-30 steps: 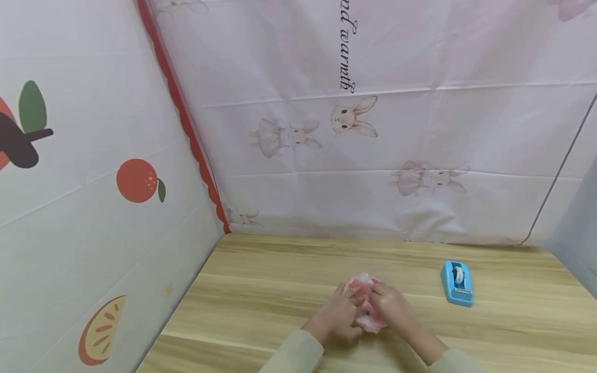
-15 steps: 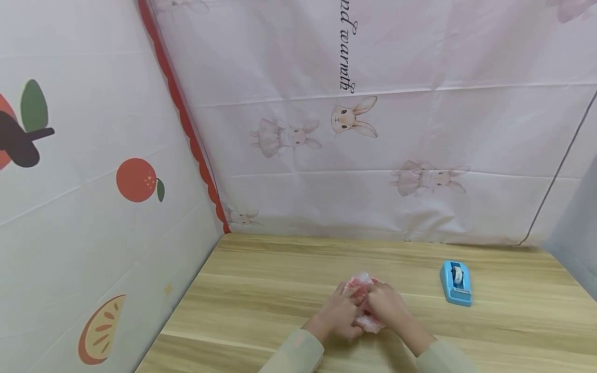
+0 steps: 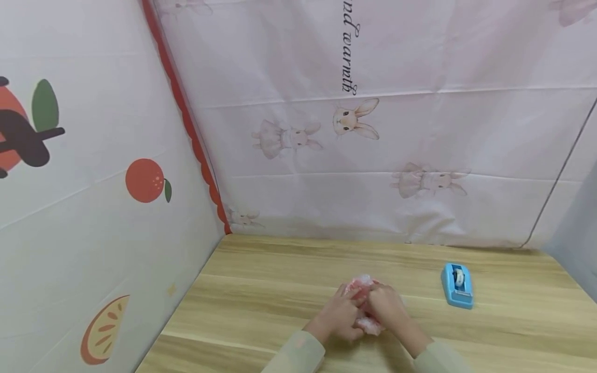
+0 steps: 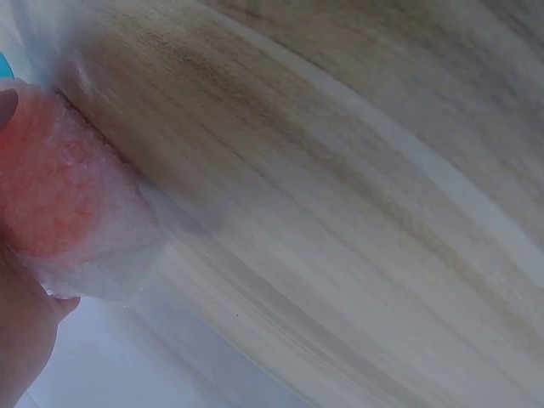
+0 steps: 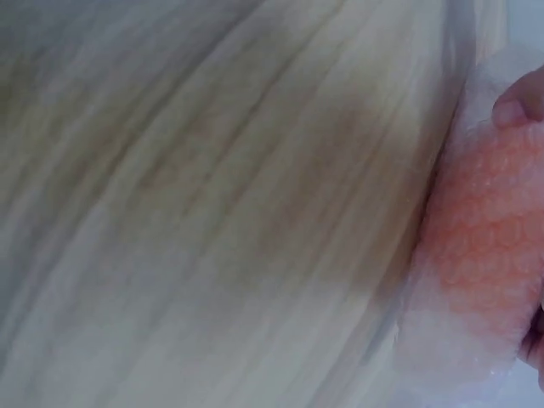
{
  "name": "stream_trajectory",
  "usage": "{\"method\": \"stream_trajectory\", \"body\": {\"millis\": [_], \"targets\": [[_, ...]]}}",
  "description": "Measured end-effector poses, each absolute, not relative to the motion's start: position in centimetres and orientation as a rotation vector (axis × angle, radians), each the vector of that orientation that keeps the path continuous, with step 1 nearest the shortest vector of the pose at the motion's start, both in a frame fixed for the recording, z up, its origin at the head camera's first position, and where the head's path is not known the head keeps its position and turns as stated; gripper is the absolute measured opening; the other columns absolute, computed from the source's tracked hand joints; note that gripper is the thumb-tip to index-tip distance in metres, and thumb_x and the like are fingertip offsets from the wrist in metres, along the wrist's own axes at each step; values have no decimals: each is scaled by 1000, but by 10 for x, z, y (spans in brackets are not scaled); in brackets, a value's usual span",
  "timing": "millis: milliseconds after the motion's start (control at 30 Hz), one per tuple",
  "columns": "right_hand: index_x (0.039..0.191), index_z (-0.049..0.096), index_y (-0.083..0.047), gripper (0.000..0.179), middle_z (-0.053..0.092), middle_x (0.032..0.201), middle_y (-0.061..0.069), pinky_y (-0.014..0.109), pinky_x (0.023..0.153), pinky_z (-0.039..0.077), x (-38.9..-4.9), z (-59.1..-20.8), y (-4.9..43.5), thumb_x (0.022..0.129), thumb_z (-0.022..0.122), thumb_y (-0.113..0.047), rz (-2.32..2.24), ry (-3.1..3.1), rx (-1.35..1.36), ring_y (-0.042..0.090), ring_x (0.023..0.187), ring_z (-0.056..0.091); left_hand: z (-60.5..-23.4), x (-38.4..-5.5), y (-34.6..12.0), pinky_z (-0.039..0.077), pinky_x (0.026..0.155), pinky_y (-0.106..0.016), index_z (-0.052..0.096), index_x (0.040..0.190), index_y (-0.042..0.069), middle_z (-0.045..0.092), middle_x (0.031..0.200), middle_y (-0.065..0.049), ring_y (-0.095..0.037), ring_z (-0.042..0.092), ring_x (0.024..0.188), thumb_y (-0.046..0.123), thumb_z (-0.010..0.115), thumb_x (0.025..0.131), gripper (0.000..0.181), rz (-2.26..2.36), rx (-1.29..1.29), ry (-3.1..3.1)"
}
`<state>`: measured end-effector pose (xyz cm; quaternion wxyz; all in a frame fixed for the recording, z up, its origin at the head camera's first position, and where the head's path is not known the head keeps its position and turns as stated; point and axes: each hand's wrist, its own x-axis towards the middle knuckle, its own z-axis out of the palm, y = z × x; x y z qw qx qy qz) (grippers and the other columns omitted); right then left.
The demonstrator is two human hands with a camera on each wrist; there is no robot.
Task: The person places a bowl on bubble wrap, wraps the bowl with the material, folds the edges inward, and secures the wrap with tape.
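Note:
A reddish-pink thing wrapped in clear bubble wrap [image 3: 368,325] lies on the wooden table in the head view; its kind is hidden by the wrap. My left hand [image 3: 339,314] holds the bundle from its left side, thumb at the near end and fingers across the top. Over its right side, my right hand [image 3: 388,305] has curled fingers on the wrap, covering much of the bundle. The left wrist view shows the bubbled side of the bundle [image 4: 72,178] against the left hand. A fingertip [image 5: 512,112] presses the wrap in the right wrist view.
A blue tape dispenser [image 3: 457,286] with a roll of tape stands to the right on the wooden table [image 3: 261,269]. Behind the table hangs a pale rabbit-print cloth [image 3: 298,197], and a fruit-print sheet [image 3: 154,233] covers the left side.
My right hand has shifted slightly left over the bundle, with its fingers more curled and the back of the hand turned up. My left hand keeps its place. The head view has tilted a little.

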<state>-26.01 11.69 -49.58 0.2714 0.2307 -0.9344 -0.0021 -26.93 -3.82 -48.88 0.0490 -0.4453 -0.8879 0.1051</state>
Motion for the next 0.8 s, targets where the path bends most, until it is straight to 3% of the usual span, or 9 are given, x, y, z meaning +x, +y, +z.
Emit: {"method": "stream_trajectory", "body": {"millis": [100,333,633,800], "targets": [[49,53,-15,24,55,58,-5,24,51,46,-260,-497,117,61,73,-12,-24,-2515,638,11,53,48,-490,-269,-38,31,111,-44,71,89,28,53,135,8,-16,37,135,50,56,80,28,317,-1358,-2707],[49,56,-22,20,58,58,-7,27,56,48,-260,-497,117,61,73,-21,-51,-2530,692,11,56,53,-491,-269,-38,28,112,-44,67,106,37,49,138,7,-18,35,136,49,55,81,30,273,-1368,-2742],[46,49,-18,26,48,48,-8,27,49,41,-260,-496,121,60,71,-15,24,-2532,695,11,48,45,-490,-268,-37,29,112,-41,53,131,20,49,138,8,-14,35,136,50,53,81,58,348,-1348,-2730],[47,48,-16,28,49,48,-5,28,47,41,-262,-494,123,60,72,-16,1,-2508,715,13,46,47,-489,-268,-38,31,111,-42,62,120,29,49,138,11,-15,37,135,50,54,81,44,346,-1358,-2704]]}}
